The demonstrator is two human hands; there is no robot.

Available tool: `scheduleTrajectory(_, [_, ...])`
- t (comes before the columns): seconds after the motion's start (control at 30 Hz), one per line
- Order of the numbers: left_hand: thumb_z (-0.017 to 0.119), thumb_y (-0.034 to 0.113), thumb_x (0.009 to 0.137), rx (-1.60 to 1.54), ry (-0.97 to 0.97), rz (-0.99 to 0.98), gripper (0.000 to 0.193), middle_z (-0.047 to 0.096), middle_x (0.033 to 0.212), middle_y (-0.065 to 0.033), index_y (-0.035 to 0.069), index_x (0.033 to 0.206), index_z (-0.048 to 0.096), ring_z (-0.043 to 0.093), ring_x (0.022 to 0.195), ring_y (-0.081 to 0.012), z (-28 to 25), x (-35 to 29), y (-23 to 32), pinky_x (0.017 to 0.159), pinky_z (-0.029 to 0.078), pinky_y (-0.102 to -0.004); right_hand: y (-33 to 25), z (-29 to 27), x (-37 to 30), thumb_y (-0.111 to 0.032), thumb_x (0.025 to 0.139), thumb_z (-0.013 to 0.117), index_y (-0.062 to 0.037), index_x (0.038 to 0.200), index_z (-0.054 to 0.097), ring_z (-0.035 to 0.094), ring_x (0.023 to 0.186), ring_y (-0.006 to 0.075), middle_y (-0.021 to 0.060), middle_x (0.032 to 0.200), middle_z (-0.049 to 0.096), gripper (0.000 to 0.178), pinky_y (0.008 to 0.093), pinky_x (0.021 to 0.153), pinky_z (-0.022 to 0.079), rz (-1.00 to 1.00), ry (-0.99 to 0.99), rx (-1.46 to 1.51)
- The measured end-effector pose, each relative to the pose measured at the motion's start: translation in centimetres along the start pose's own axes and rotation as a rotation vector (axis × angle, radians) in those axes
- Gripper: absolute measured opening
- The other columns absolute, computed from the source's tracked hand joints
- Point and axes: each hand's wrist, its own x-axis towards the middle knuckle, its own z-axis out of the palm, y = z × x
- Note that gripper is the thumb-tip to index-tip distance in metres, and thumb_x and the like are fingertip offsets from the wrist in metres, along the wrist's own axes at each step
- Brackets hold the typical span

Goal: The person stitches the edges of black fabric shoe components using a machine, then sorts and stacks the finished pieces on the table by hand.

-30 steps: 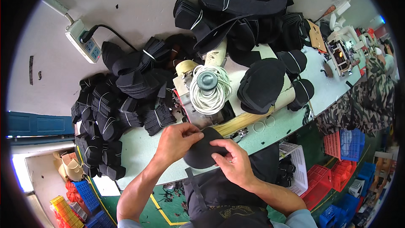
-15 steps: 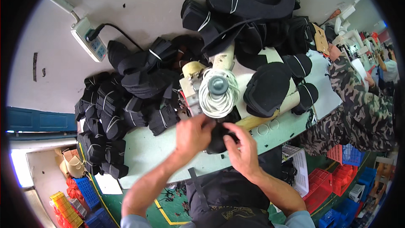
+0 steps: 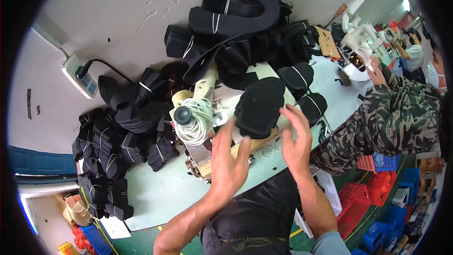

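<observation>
A thick stack of black rounded fabric pieces point(image 3: 260, 106) lies on the machine's white top. My left hand point(image 3: 229, 165) is at its lower left, thumb and fingers apart. On the stack's other side is my right hand point(image 3: 297, 144), fingers spread, fingertips at the right edge. I cannot tell whether either hand touches the stack. Beside my left fingers stands a sewing machine's head with a coil of white cord point(image 3: 200, 120) hung round a dark round knob point(image 3: 183, 115). Two pale rings point(image 3: 267, 152) lie on the table between my hands.
Bundles of black cut fabric tied with white bands point(image 3: 113, 137) crowd the table's left, and more black strips point(image 3: 236, 19) pile up behind. A power strip point(image 3: 79, 76) hangs on the wall. A person in camouflage point(image 3: 396, 113) works at the right. Red crates point(image 3: 354, 203) stand on the floor.
My hands have left the dark piece at the table's front and moved to either side of the black stack. The view has turned right. The camouflaged person's hands have moved.
</observation>
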Motion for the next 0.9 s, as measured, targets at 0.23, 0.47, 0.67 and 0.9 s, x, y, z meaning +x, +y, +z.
scheduleTrajectory(0.23, [0.071, 0.021, 0.081, 0.036, -0.036, -0.3, 0.069, 0.058, 0.127, -0.0262, -0.011, 0.136, 0.044, 0.061, 0.113, -0.0289, 4.4, 10.3, 0.2, 0.096, 0.047, -0.033, 2.0, 2.0, 3.9, -0.02, 0.091, 0.063, 0.002, 0.141, 0.041, 0.062, 0.111, 0.0281, 0.0221, 0.128, 0.057, 0.059, 0.0344, 0.093, 0.048, 0.533, -0.164, 0.396])
scheduleTrajectory(0.47, [0.075, 0.015, 0.072, -0.153, -0.339, -0.388, 0.043, 0.07, 0.094, -0.015, -0.008, 0.106, 0.065, 0.068, 0.081, -0.0205, 2.9, 9.3, 1.9, 0.075, 0.053, -0.0308, 2.9, 0.9, 1.4, -0.008, 0.088, 0.062, -0.0004, 0.145, 0.035, 0.058, 0.112, 0.0231, 0.0159, 0.127, 0.056, 0.064, 0.0333, 0.095, 0.047, 0.612, -0.209, 0.622])
scheduleTrajectory(0.67, [0.077, 0.017, 0.075, -0.306, -0.626, -0.555, 0.057, 0.066, 0.104, -0.0124, -0.003, 0.123, 0.056, 0.064, 0.091, -0.0191, -2.8, -3.0, 1.9, 0.083, 0.05, -0.0316, -1.9, -5.2, -5.3, -0.012, 0.095, 0.06, -0.0044, 0.152, 0.019, 0.051, 0.117, 0.0199, 0.0117, 0.138, 0.044, 0.071, 0.032, 0.099, 0.043, 0.649, -0.244, 0.963])
scheduleTrajectory(0.9, [0.08, 0.019, 0.077, -0.362, -0.863, -0.875, 0.078, 0.05, 0.131, -0.0156, -0.003, 0.139, 0.038, 0.047, 0.123, -0.0217, -5.4, -12.5, -3.1, 0.106, 0.036, -0.0333, -4.1, -2.9, -14.7, -0.025, 0.099, 0.055, 0.0016, 0.116, 0.061, 0.057, 0.111, 0.0313, 0.0194, 0.113, 0.061, 0.033, 0.0371, 0.098, 0.043, 0.281, -0.82, 0.74])
